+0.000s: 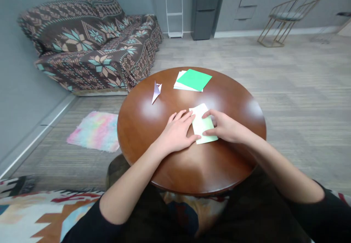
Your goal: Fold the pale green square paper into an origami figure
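Note:
A pale green folded paper (202, 124) lies on the brown round table (178, 170), in front of me. My left hand (179, 131) rests flat with its fingers stretched out; its fingertips and thumb touch the paper's left edge. From the right, my right hand (223, 126) grips the paper with bent fingers, the index finger at the upper part and the thumb near the lower edge. The other fingers of that hand are partly hidden. Farther back on the left of the tabletop stands a small folded purple and white paper piece (156, 92), apart from both hands.
Green sheets (194, 79) lie on white sheets (181, 86) at the table's far side. Beyond are a covered sofa (104, 49), a gold wire chair (287, 16) and grey cabinets (252, 11). A fluffy pastel rug (94, 131) lies on the floor at left.

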Demonstrator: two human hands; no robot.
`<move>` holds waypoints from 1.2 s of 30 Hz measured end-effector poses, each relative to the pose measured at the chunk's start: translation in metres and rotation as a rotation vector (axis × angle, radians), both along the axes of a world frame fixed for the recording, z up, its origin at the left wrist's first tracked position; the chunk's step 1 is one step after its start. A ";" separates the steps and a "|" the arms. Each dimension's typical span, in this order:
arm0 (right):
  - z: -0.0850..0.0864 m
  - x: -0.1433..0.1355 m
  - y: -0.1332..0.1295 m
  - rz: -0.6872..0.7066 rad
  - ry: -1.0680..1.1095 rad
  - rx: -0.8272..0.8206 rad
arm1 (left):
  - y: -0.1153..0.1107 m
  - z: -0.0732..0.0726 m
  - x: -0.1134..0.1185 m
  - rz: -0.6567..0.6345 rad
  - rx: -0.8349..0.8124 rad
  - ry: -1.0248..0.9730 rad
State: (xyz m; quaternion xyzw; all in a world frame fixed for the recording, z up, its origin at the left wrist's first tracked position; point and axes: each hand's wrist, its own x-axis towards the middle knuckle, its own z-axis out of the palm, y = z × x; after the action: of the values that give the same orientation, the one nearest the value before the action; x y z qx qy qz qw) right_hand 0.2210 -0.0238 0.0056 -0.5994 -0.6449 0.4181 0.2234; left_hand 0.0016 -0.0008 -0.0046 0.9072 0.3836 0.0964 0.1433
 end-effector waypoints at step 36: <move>-0.003 0.000 0.000 -0.029 -0.019 0.005 | 0.001 -0.001 -0.002 -0.023 0.014 0.006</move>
State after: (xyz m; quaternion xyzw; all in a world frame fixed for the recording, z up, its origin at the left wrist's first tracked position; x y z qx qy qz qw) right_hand 0.2207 -0.0237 0.0024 -0.6119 -0.6394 0.4076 0.2249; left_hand -0.0003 0.0005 -0.0054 0.9128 0.3729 0.0946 0.1371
